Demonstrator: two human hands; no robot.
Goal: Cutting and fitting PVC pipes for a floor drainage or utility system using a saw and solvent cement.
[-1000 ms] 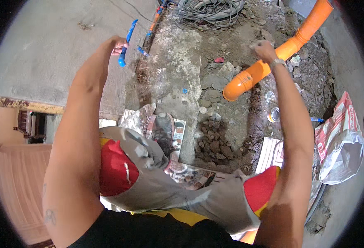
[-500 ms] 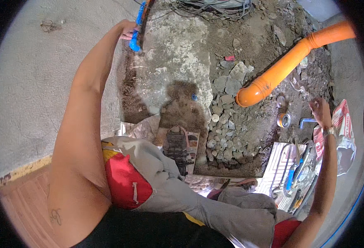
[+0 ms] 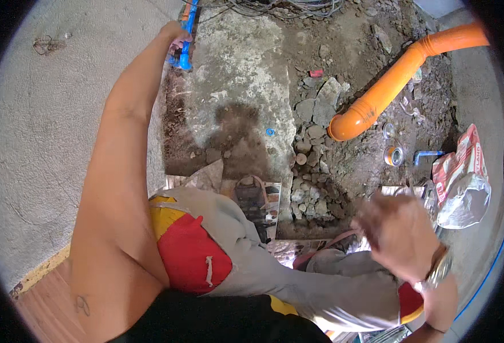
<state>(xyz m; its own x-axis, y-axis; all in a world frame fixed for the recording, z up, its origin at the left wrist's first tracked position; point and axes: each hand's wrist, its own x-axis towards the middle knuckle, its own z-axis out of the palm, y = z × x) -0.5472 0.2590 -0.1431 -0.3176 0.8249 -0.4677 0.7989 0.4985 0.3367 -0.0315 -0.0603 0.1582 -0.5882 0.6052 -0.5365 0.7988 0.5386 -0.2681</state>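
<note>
My left hand (image 3: pixel 180 38) is reached out to the upper left, closed round a blue pipe with an elbow fitting (image 3: pixel 184 57), at the edge of the grey plastered slab (image 3: pixel 52 131). My right hand (image 3: pixel 392 228), with a watch on its wrist, is lower right over my grey trousers; its fingers are smeared by motion. A large orange pipe (image 3: pixel 389 88) with bends lies on broken soil. Near it are an orange can (image 3: pixel 393 155), a clear container (image 3: pixel 388 130) and a short blue elbow pipe (image 3: pixel 428 156). A small blue ring (image 3: pixel 270 132) lies on old concrete.
Coiled grey cables (image 3: pixel 286 8) lie at the top. A crumpled red-and-white sack (image 3: pixel 460 194) is at the right beside a concrete edge with a blue line running along it. Loose rubble (image 3: pixel 315 200) and patterned tile pieces lie around my sandalled feet.
My left hand has carried the blue pipe up to the slab's edge. My right hand moved from the orange pipe past the sack and back down toward my body, now blurred.
</note>
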